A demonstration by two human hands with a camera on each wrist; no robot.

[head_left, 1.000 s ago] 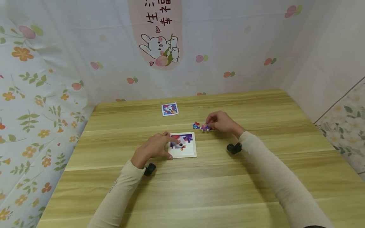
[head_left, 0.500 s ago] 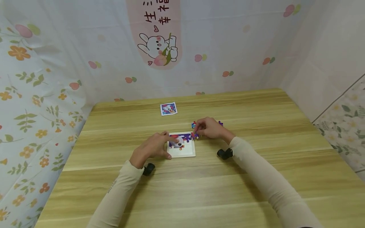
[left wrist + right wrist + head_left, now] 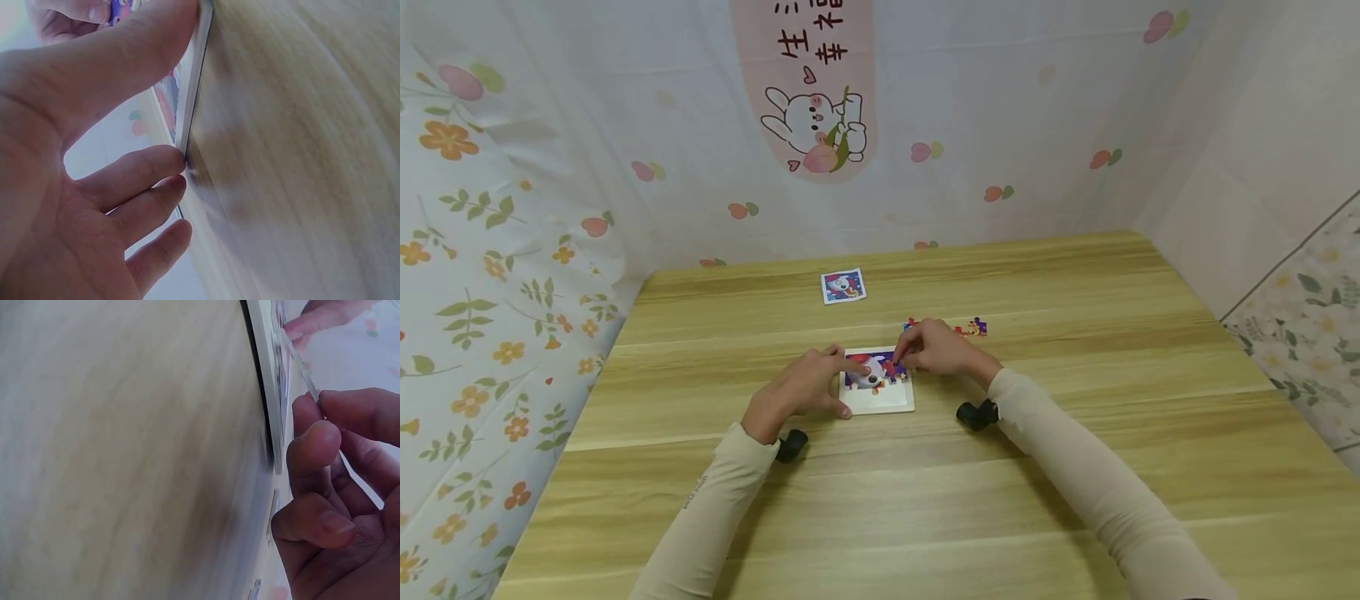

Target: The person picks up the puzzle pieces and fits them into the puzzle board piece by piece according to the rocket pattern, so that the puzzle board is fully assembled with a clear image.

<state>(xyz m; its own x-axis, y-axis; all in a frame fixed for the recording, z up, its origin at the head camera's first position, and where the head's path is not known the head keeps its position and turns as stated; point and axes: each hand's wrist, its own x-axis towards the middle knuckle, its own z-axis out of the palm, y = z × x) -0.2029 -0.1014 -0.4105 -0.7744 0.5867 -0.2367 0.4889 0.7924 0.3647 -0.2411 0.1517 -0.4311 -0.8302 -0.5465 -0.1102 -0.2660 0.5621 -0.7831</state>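
Observation:
A white square puzzle tray (image 3: pixel 874 405) lies on the table, its far part filled with purple, red and white pieces. My left hand (image 3: pixel 801 383) holds the tray's left side, thumb at the near corner and index finger on the picture. In the left wrist view, the middle finger (image 3: pixel 144 172) meets the tray edge (image 3: pixel 195 75). Over the tray's right part, my right hand (image 3: pixel 932 348) pinches a puzzle piece. The right wrist view shows this thin puzzle piece (image 3: pixel 306 374) edge-on, tilted, its far end down at the tray; its picture is mostly hidden.
More puzzle pieces (image 3: pixel 973 328) lie on the table behind and right of my right hand, partly hidden by it. A small picture card (image 3: pixel 843 287) with a matching design lies farther back. A printed curtain (image 3: pixel 962 117) hangs behind the wooden table (image 3: pixel 880 500).
My right hand has moved left and nearer from the loose pieces to the tray, bringing purple-red puzzle pieces onto its right part. My left hand has stayed on the tray.

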